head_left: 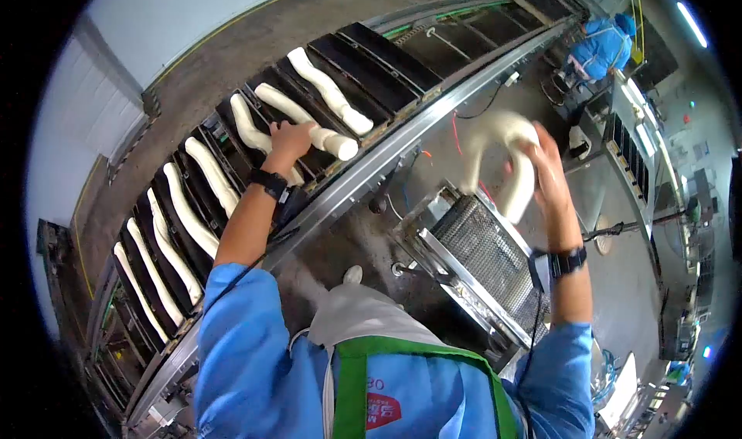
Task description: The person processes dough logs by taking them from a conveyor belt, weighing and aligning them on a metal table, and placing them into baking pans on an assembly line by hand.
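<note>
My left hand (292,141) is at a pale, thick dough rope (332,140) on the tray line, its fingers bent against it. That rope's near end sticks out past my thumb. Another dough rope (246,118) lies just left of the hand, partly hidden by my wrist. On the right, my right hand (544,168) grips a long dough rope (519,172) in the air. This rope bends over in an arch with both ends hanging, and its left part is smeared by motion.
Black trays (390,56) run along a metal-railed conveyor (371,161), several bearing dough ropes (189,211). A mesh-belt machine (483,250) stands below my right hand. A person in blue (603,49) is at the upper right, near another rack of black trays (627,157).
</note>
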